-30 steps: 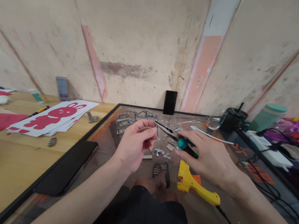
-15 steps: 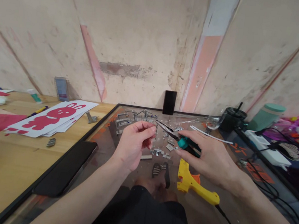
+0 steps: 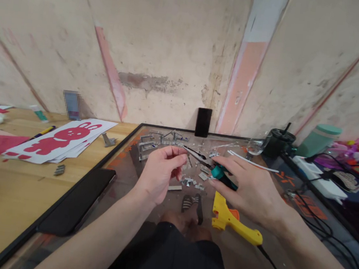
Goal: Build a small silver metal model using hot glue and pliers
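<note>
My left hand is closed in a pinch, thumb against forefinger, over the glass table. Whatever sits between those fingertips is too small to make out. My right hand grips long-nosed pliers with teal and black handles. Their dark jaws point left, and the tips reach the fingertips of my left hand. Small grey cut pieces lie scattered beneath the hands. Behind my left hand stands a little grey frame-like model, partly hidden by it.
A yellow glue gun with a cord lies below my right hand. One phone lies at left; another dark phone leans against the wall. Rabbit-print papers cover the wooden table. A power strip and cables are at right.
The pliers have tilted slightly, and their jaws look a little wider apart. My left hand keeps its pinch in nearly the same place. The whole view has shifted slightly.
</note>
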`<action>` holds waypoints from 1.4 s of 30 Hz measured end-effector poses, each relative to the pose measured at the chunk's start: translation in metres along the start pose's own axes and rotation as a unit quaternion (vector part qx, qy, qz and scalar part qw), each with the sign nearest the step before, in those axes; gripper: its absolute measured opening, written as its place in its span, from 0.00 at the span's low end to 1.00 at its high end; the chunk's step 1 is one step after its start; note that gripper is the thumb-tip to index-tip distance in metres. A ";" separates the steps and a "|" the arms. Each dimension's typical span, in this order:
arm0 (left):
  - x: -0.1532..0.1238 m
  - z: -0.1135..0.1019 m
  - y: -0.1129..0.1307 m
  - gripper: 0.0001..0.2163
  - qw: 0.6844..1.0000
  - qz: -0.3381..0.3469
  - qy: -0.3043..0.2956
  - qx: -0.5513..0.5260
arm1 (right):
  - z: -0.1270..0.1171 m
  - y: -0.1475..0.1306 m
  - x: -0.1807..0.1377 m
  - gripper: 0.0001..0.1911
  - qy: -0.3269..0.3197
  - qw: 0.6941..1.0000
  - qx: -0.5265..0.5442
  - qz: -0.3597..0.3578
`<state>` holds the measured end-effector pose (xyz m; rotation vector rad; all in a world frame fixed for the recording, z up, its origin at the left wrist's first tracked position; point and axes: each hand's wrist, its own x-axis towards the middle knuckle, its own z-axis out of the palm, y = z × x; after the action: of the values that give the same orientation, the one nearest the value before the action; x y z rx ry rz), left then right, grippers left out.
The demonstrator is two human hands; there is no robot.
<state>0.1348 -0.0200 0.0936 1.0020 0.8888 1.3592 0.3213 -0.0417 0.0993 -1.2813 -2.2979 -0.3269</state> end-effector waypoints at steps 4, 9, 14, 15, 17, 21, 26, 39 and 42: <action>0.001 0.001 -0.002 0.03 1.000 0.020 -0.006 -0.013 | -0.001 -0.001 0.000 0.17 0.002 1.000 0.019 0.006; -0.002 0.003 -0.003 0.03 1.000 0.016 -0.008 -0.013 | -0.001 -0.002 -0.001 0.18 -0.001 0.999 0.033 0.017; -0.003 0.003 -0.001 0.03 0.999 0.010 -0.023 -0.036 | 0.000 -0.005 -0.001 0.18 0.000 0.999 0.044 0.021; -0.003 0.003 -0.001 0.03 0.999 0.013 -0.023 -0.041 | -0.001 -0.005 -0.001 0.19 -0.002 0.998 0.051 0.021; -0.002 0.003 0.000 0.03 0.998 0.021 -0.025 -0.050 | -0.002 -0.004 -0.002 0.19 -0.007 0.998 0.064 0.022; -0.001 0.001 0.002 0.02 0.998 0.011 -0.041 -0.049 | -0.005 -0.002 -0.002 0.19 0.004 0.996 0.088 0.017; -0.002 -0.001 0.005 0.02 0.998 -0.003 -0.051 -0.030 | -0.007 -0.001 0.000 0.18 0.012 0.996 0.091 0.014; -0.004 -0.003 0.004 0.02 0.990 0.059 -0.040 0.119 | -0.010 -0.002 -0.001 0.17 -0.004 0.996 0.089 0.022; -0.006 -0.003 0.004 0.02 0.987 0.059 -0.040 0.143 | -0.012 -0.002 -0.001 0.17 -0.010 0.996 0.084 0.029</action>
<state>0.1307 -0.0263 0.0961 1.3393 0.9957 1.3017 0.3231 -0.0484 0.1091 -1.2677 -2.2468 -0.0986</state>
